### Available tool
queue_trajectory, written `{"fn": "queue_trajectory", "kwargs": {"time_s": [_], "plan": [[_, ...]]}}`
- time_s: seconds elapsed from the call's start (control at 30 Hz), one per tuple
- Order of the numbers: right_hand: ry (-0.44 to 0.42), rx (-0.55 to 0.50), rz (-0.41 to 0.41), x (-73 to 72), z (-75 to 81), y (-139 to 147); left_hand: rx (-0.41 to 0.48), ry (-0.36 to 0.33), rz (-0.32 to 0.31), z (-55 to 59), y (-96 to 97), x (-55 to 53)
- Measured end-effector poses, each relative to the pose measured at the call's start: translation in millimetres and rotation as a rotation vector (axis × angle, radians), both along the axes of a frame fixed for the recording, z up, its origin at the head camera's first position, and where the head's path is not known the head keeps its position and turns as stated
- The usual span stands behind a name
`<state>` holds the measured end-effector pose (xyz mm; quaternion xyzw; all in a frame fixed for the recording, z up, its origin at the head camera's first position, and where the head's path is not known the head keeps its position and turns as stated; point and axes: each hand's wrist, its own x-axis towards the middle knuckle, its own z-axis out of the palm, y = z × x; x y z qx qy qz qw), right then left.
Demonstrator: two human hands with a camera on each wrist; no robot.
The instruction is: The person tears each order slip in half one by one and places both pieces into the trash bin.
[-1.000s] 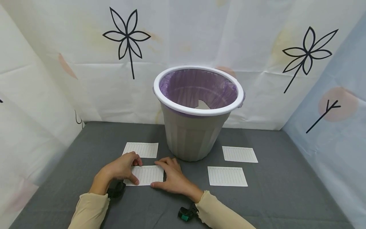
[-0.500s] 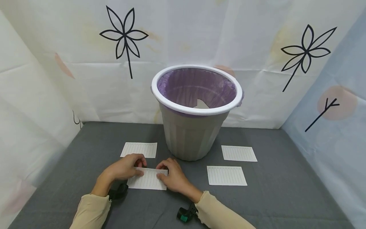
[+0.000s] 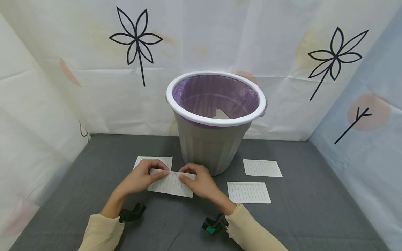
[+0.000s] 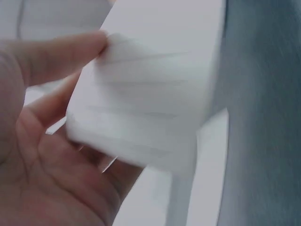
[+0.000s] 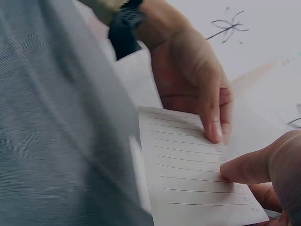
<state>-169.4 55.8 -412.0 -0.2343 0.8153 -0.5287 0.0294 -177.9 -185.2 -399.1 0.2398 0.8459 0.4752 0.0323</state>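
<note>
A small white lined sheet of paper (image 3: 172, 184) hangs tilted in front of the bin, pinched along its top edge by both hands. My left hand (image 3: 145, 176) has its thumb on the near face and its fingers behind. Close beside it, my right hand (image 3: 202, 181) grips the same edge in the same way. In the right wrist view the paper (image 5: 188, 169) shows printed lines and a column of small boxes along the gripped edge. The left wrist view shows the paper (image 4: 150, 94) blurred, with the left thumb (image 4: 70, 52) pressed on it.
A grey waste bin (image 3: 208, 146) with a white rim and purple liner stands behind the hands. Another lined sheet (image 3: 161, 159) lies at back left, partly hidden by the left hand. Two more sheets, one farther (image 3: 262, 168) and one nearer (image 3: 248, 192), lie right on the grey cloth.
The sheet lay flat on the cloth a second ago. Both hands have taken it by the top edge and raised it, moving it slightly right towards the bin.
</note>
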Motion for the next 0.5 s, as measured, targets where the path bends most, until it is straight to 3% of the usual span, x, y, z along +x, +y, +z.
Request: {"fn": "queue_trajectory", "kwargs": {"time_s": [0.13,0.27,0.5], "plan": [[0.024,-0.022,-0.014,2.1,21.6,10.0,0.047,0.047,0.095,13.7,16.8,10.3],[0.06,-0.044,-0.028,6.2,44.1,21.9,0.095,0.086,0.151,31.4,33.9,22.0],[0.108,-0.075,-0.074,14.3,76.9,46.6,0.17,0.161,0.146,62.6,63.9,28.2]]}}
